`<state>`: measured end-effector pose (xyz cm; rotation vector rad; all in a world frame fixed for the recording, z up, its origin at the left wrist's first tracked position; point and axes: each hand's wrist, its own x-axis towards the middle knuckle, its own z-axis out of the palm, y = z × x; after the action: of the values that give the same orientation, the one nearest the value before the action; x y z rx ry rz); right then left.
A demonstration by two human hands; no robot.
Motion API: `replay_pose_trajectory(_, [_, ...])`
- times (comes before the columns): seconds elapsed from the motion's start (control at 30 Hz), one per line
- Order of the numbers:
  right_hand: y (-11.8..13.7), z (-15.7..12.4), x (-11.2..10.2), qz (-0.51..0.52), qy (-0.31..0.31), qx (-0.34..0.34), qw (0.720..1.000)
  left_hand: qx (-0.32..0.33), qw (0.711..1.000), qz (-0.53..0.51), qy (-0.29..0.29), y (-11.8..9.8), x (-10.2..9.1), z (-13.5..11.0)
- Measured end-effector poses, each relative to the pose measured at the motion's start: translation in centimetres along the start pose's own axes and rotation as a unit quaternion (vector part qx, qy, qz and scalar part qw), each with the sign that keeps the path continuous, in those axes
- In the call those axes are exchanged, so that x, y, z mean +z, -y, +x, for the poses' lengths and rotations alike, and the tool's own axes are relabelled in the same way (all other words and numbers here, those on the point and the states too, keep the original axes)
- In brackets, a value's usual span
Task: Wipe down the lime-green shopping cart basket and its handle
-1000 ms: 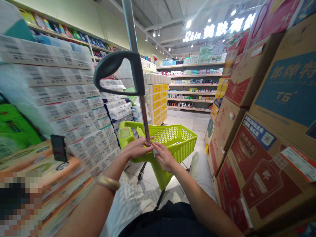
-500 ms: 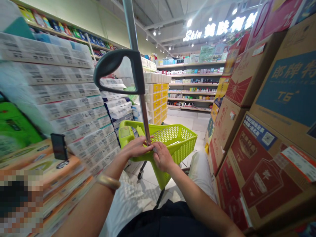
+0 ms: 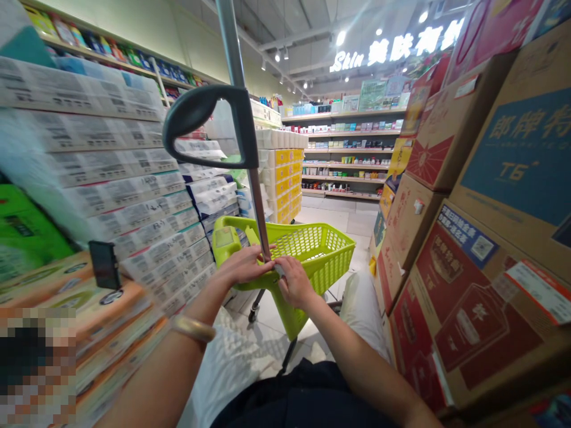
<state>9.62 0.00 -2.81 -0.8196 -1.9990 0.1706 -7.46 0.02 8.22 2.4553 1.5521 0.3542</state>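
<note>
A metal pole (image 3: 260,220) with a grey loop handle (image 3: 209,126) rises from the near end of a lime-green shopping cart (image 3: 321,274). At the pole's foot, my left hand (image 3: 243,265) closes round it, thumb in front and fingers behind. A gold-coloured bangle (image 3: 193,329) circles my left wrist. Just right of the pole, my right hand (image 3: 293,283) is closed with fingers curled at the cart's near end. A small pale grey part shows beneath its fingers; what it grips is mostly hidden. The basket has latticed sides.
Stacked cardboard boxes (image 3: 482,321) line the right side. Packs of tissue paper (image 3: 120,160) are piled at left, with a dark phone-like device (image 3: 104,264) upright on orange packs (image 3: 84,297). A white wrapped bundle (image 3: 363,312) lies right of the cart. Shelves (image 3: 352,132) stand at the back.
The view has shifted slightly, so the pole and handle appear a little further left. Both hands keep nearly the same place at the pole's foot.
</note>
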Motion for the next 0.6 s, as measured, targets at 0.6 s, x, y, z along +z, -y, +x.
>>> replay_pose_trajectory(0.6, [-1.1,-0.4,-0.1,0.001,-0.008,0.048,0.999,-0.036,0.999,0.029,-0.003,-0.5,-0.4,-0.5])
